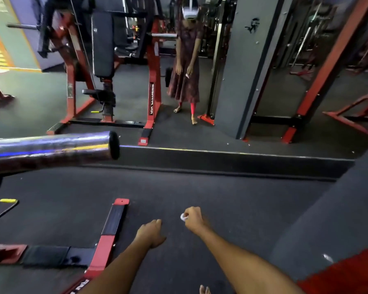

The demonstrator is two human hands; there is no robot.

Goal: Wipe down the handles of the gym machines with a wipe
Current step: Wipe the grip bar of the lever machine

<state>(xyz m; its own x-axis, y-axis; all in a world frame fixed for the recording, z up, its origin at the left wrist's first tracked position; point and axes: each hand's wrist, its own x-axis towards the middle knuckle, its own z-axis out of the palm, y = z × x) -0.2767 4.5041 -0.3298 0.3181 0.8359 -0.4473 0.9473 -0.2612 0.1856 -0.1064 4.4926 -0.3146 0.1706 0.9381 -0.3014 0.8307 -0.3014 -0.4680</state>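
Chrome bar end (51, 149) at left, dark rubber floor (200, 187), mirror (200, 71) ahead, grey pillar (353, 204) at right

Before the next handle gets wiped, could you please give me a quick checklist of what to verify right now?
1. Wipe in hand: ok, the right hand pinches it.
2. Left hand free: ok, it holds nothing.
3. Wipe touching a handle: not ok, both hands hang over the floor.
4. Nearest metal bar within reach: cannot tell.
5. Wipe still clean or damp: cannot tell, too small.
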